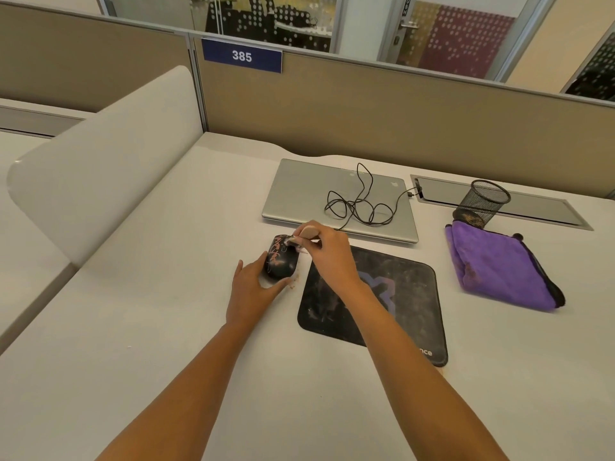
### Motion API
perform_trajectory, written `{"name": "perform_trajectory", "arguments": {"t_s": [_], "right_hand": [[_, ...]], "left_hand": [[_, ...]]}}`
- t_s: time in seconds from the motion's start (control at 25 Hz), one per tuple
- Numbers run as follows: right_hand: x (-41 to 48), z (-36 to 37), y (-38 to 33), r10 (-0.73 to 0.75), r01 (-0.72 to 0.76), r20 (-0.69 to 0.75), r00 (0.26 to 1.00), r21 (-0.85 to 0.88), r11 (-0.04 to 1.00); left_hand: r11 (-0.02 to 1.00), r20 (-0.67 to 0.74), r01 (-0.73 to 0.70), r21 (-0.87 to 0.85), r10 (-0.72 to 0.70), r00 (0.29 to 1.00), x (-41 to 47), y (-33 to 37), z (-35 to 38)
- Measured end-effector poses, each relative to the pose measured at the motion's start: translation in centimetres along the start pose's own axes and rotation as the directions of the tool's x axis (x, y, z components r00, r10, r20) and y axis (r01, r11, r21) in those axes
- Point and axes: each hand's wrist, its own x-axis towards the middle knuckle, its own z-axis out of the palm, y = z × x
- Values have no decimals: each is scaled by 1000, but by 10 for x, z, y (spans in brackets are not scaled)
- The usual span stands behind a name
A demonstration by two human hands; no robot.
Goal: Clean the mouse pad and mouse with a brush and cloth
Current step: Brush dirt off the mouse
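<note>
A black mouse [279,261] with pinkish streaks on its back sits on the desk just left of the mouse pad. My left hand [253,287] grips its near end, thumb and fingers curled around the sides. My right hand [327,252] holds a small wooden-handled brush [307,232] and its bristles touch the mouse's far end. The black mouse pad [399,294] lies to the right, dusty, partly under my right forearm. A folded purple cloth [496,271] lies further right on the desk.
A closed silver laptop [299,191] lies behind the mouse with the tangled mouse cable [359,204] on top. A black mesh pen cup [484,201] stands behind the cloth. Crumbs [294,282] lie beside the mouse. A beige partition runs along the back, a white divider at left.
</note>
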Motion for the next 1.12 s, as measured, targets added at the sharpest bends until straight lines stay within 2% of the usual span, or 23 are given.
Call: {"name": "perform_trajectory", "arguments": {"t_s": [0.16, 0.32, 0.4, 0.52, 0.6, 0.68, 0.8, 0.92, 1.04, 1.12], "right_hand": [[-3, -9, -5, -54, 59, 160, 986, -29, 998], [9, -17, -14, -56, 56, 125, 991, 5, 998], [11, -13, -16, -39, 40, 165, 986, -4, 999], [17, -15, -16, 11, 10, 221, 975, -94, 996], [22, -18, -17, 24, 11, 202, 979, -169, 986], [24, -17, -18, 20, 6, 181, 983, -139, 990], [23, -14, -16, 39, -20, 228, 973, -86, 996], [30, -16, -6, 100, -85, 118, 988, -123, 989], [42, -18, 1, 226, -225, -78, 971, 30, 974], [53, -20, 5, 350, -340, -118, 929, 98, 935]], "left_hand": [[1000, -42, -23, 16, 23, 999, 1, -3, 3], [1000, -31, -11, 19, 11, 999, 1, -3, 3], [999, -26, -11, 30, 12, 1000, 1, -3, 3], [1000, -28, -8, 30, 9, 1000, 1, -2, 3], [1000, -24, -2, 26, 3, 1000, 1, -2, 2], [1000, -15, 1, 18, -1, 1000, 1, -1, 2], [1000, -8, 2, 23, -2, 1000, 1, -1, 2], [1000, 10, 17, 12, -17, 1000, 1, -1, 1], [1000, 8, 9, -9, -9, 1000, 1, -1, 1], [1000, -1, 19, -7, -19, 1000, 0, -1, 1]]}}
